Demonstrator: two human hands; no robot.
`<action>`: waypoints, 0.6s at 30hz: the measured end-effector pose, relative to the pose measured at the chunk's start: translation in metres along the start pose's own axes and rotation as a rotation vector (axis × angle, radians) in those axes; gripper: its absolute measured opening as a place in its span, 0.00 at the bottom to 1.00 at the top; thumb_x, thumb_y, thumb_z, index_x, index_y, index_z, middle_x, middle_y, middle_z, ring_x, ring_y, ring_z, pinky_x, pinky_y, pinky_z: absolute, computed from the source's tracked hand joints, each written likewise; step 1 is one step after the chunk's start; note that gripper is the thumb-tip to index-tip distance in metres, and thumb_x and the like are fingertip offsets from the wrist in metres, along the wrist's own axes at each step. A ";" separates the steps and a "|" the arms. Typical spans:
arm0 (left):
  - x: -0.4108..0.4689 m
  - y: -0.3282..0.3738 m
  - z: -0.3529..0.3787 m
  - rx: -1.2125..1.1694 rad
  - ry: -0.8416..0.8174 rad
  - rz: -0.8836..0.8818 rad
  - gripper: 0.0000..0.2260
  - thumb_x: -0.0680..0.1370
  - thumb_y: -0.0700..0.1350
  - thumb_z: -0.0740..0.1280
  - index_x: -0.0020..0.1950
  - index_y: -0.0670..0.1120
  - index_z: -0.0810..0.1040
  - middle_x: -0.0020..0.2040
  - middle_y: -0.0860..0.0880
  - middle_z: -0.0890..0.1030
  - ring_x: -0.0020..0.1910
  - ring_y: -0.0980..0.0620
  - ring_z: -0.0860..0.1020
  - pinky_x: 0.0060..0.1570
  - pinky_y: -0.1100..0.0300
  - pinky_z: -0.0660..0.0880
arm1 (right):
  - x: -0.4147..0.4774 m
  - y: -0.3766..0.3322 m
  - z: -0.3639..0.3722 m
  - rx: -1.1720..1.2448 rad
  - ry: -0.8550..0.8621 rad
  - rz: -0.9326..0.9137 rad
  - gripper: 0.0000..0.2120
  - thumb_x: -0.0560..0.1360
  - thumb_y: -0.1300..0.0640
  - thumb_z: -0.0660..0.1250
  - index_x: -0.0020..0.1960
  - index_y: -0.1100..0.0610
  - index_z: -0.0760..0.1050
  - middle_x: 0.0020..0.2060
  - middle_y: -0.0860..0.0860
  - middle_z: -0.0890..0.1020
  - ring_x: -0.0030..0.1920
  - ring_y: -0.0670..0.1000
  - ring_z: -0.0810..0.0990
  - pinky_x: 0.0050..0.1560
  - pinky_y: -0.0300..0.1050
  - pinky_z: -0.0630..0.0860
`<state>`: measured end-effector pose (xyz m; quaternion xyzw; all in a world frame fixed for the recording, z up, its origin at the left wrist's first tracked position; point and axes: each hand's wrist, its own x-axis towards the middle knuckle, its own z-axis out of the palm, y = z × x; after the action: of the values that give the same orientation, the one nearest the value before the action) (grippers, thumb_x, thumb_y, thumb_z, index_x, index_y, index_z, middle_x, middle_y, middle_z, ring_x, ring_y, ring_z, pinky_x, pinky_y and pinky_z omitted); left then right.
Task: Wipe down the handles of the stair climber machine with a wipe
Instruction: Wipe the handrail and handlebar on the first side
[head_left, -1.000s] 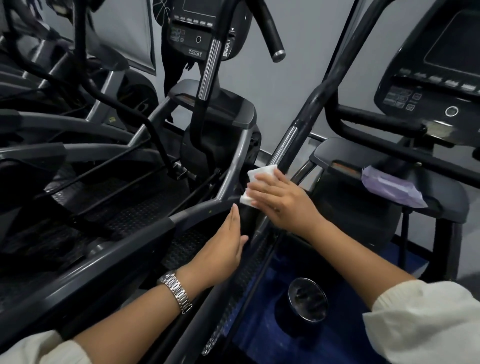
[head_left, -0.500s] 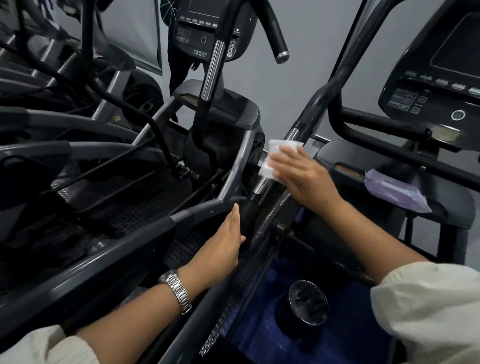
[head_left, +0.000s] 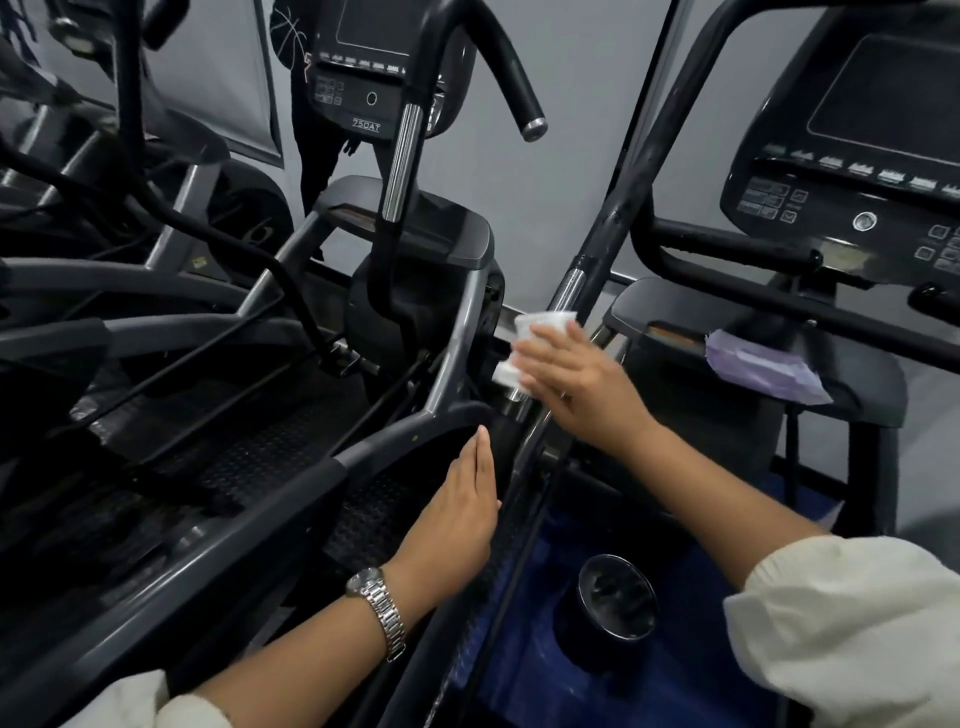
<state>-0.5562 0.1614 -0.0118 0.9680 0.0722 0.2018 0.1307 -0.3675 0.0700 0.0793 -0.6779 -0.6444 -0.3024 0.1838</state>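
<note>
My right hand (head_left: 576, 384) presses a white wipe (head_left: 535, 343) against the handle (head_left: 605, 244), the long black bar that slants up and away through the middle of the view. The wipe sits on the silver band of that bar, where chrome meets the black grip above. My fingers (head_left: 545, 358) lie flat and together over the wipe, pinning it to the metal; I cannot tell whether the thumb curls round behind. The hand is a little blurred.

My left hand (head_left: 457, 514) is nearer and lower, open with fingers straight and closed up side by side, its edge resting against the dark lower part of the same bar. It holds nothing. A metal watch (head_left: 376, 608) is on that wrist.

To the right, a purple packet (head_left: 763, 369) lies on the machine's dark shelf, well apart from the wipe. Far right is the console (head_left: 852, 156). Near, below my right forearm, a round black cup (head_left: 610, 603) sits over the blue floor.
</note>
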 end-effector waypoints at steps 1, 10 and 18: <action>0.000 -0.002 0.003 0.043 0.012 0.016 0.35 0.80 0.44 0.61 0.75 0.33 0.41 0.72 0.32 0.61 0.66 0.43 0.69 0.64 0.60 0.69 | -0.008 -0.004 0.002 0.017 -0.038 -0.067 0.13 0.78 0.56 0.65 0.61 0.58 0.79 0.61 0.52 0.80 0.68 0.53 0.72 0.72 0.55 0.62; 0.003 -0.003 0.001 0.186 -0.071 0.037 0.41 0.70 0.44 0.73 0.72 0.29 0.54 0.59 0.33 0.74 0.47 0.46 0.76 0.48 0.57 0.79 | 0.000 -0.003 -0.003 -0.019 0.010 0.071 0.14 0.79 0.55 0.64 0.62 0.58 0.78 0.63 0.53 0.78 0.68 0.54 0.71 0.72 0.57 0.63; 0.003 -0.002 0.001 0.218 -0.078 0.037 0.42 0.67 0.43 0.75 0.71 0.29 0.56 0.59 0.33 0.74 0.48 0.45 0.77 0.48 0.57 0.79 | -0.008 0.005 -0.004 0.013 0.025 0.071 0.16 0.77 0.58 0.67 0.64 0.57 0.76 0.65 0.52 0.76 0.70 0.53 0.69 0.71 0.58 0.64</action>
<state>-0.5528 0.1640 -0.0121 0.9847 0.0706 0.1575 0.0234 -0.3628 0.0610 0.0784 -0.6951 -0.6197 -0.3001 0.2069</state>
